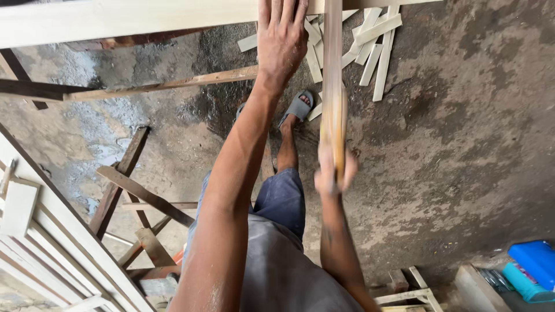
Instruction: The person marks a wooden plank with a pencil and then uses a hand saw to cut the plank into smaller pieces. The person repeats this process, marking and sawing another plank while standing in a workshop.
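A view straight down from a person's head onto a stained, grey concrete floor [462,144] in a wood workshop. The left hand [281,40] lies flat, fingers spread and stretched out, pressing on the near edge of a long pale wooden board [115,20] that runs across the top of the view; it grips nothing. The right hand [334,170] is closed around the lower end of a long narrow wooden strip [332,69], light brown and blurred with motion. The strip stands roughly upright in the view and reaches past the top edge, crossing the pale board just beside the left hand. The two hands are well apart, the left high, the right lower and near the middle.

Below, the person's foot in a grey slide sandal [298,107] stands on the floor, with dark blue shorts [280,199] above it. A scatter of short pale wood offcuts [373,52] lies on the floor near the top edge, right of the strip. Dark brown wooden frame pieces [130,185] lean at the left, beside a white panelled frame [63,254] in the bottom left corner. A bright blue plastic container [535,263] sits in the bottom right corner.
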`<state>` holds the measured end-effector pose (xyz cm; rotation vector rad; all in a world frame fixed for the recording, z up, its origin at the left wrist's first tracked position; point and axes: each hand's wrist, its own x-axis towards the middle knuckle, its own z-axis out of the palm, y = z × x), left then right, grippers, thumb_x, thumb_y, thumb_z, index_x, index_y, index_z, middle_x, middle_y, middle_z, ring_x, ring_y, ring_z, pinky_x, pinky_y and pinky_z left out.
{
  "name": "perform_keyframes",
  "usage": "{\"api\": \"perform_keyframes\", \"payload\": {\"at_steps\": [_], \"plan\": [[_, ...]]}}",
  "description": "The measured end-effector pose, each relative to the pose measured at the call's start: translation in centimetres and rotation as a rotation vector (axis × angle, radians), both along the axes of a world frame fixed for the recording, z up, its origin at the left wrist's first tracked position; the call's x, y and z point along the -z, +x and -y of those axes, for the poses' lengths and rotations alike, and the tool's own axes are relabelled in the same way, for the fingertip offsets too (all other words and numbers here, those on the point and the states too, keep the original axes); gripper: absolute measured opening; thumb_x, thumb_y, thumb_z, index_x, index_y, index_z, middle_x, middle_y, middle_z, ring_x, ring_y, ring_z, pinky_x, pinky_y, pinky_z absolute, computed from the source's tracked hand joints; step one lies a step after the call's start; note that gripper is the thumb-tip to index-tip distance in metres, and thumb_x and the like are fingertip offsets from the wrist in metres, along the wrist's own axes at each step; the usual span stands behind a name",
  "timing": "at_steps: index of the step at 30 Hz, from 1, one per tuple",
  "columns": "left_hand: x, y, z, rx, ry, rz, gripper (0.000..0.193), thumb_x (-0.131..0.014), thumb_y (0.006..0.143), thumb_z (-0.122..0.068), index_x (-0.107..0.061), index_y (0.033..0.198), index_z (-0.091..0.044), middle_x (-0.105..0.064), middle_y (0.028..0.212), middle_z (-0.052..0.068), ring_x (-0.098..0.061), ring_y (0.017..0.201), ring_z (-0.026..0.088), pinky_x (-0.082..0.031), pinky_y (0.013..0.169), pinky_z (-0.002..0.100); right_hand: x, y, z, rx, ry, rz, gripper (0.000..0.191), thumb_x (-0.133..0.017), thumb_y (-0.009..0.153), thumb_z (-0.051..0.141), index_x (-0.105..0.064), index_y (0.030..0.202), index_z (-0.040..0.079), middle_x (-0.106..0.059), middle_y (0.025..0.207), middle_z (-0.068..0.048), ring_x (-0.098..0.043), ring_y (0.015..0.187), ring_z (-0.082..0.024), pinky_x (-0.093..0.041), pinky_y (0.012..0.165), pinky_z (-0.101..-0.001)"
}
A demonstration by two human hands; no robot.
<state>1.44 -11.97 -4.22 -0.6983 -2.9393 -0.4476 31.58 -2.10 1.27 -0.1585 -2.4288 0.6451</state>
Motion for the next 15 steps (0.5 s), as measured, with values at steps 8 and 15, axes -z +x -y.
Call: {"api": "perform_keyframes", "payload": {"at_steps": [8, 15], "plan": [[0.6, 0.1, 0.5, 0.032, 0.029, 0.06, 0.064, -0.068, 0.1, -0.014, -0.043, 0.158, -0.007, -0.041, 0.157, 0.021, -0.033, 0.151, 0.039, -0.016, 0.129, 0.058, -9.5, 15.0, 1.0, -0.038, -0.698, 0.09, 0.014, -0.059, 0.1, 0.006, -0.056, 0.114, 0.003, -0.061, 0.096, -0.017, -0.061, 0.078, -0.023, -0.056, 0.062, -0.0352], [-0.1, 0.3, 0.3, 0.0, -0.027, 0.014, 0.069, -0.069, 0.088, -0.011, -0.047, 0.154, -0.006, -0.049, 0.149, 0.017, -0.041, 0.145, 0.036, -0.022, 0.127, 0.056, 6.2, -13.0, -2.8, -0.09, -0.7, -0.186, 0.013, -0.059, 0.102, 0.005, -0.054, 0.113, 0.007, -0.063, 0.093, -0.013, -0.059, 0.074, -0.017, -0.056, 0.057, -0.0313]]}}
